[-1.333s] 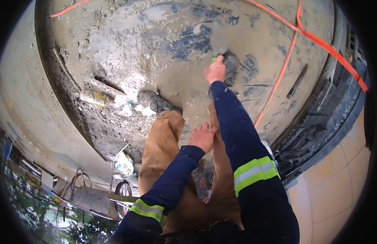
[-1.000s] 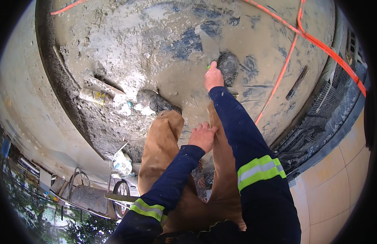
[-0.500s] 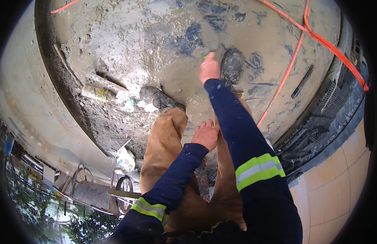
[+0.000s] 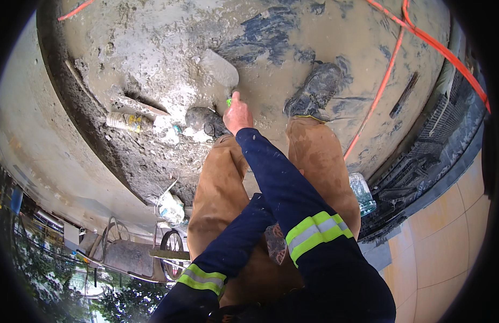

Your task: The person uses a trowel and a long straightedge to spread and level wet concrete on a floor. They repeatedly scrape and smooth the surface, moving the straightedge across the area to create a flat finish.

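My right hand (image 4: 237,114) is closed on the green handle of a trowel, whose grey blade (image 4: 221,70) lies on the wet, muddy grey surface (image 4: 265,86) left of my right boot (image 4: 316,86). My left boot (image 4: 202,121) is just left of that hand. My left hand is hidden under my right forearm, near my brown-trousered thighs; its fingers cannot be made out. Left of the boots lie a strip of debris (image 4: 141,106) and a dirty roll (image 4: 123,121) with yellow marks.
Orange hoses (image 4: 384,70) cross the right side. A dark ridged strip (image 4: 421,151) borders pale tiles (image 4: 438,231). A raised concrete edge (image 4: 34,118) curves along the left. A white bag (image 4: 170,207), a wheeled cart (image 4: 128,253) and a clear container (image 4: 362,194) are lower down.
My right hand and the trowel have moved leftward, the hand ending slightly lower, its forearm now covering my left hand. My right leg shows more, with its knee farther right.
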Tool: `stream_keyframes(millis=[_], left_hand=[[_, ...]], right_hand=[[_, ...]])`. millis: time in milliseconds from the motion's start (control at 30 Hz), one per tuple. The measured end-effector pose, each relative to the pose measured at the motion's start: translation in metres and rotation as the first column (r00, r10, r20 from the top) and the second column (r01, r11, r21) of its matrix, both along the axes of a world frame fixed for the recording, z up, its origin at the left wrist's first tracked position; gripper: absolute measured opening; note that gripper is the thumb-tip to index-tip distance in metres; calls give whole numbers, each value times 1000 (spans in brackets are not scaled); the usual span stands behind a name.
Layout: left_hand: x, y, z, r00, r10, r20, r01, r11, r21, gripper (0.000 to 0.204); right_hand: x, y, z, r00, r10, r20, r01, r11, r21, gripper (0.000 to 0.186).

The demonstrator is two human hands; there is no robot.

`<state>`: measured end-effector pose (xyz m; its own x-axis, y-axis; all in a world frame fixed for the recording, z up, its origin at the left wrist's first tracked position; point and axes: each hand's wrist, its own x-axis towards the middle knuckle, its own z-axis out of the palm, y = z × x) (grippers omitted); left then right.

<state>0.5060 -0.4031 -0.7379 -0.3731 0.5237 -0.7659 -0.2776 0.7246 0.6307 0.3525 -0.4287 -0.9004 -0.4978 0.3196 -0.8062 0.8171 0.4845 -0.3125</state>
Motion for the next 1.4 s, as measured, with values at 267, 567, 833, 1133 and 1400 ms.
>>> stream_keyframes(millis=[267,567,833,1133,1400], left_hand=[[-13,17,14,993,-104,-53,99,990,-99,33],[-54,4,12,946,-311,-86,305,949,-78,38],[-73,-84,10,923,-358,-139,290,887,-360,30],[-129,-209,132,980,-188,-59,105,753,-650,43],[-169,-187,240,906,172,-386,-352,813,-464,30]], right_hand=[[135,71,-191,636,-734,-239,771,612,176,21],[-10,-89,22,991,-105,-79,99,992,-80,17],[-9,28,116,997,79,27,-78,997,-10,30],[77,365,247,989,110,98,-141,901,410,47],[83,446,381,703,-709,-58,700,676,232,35]])
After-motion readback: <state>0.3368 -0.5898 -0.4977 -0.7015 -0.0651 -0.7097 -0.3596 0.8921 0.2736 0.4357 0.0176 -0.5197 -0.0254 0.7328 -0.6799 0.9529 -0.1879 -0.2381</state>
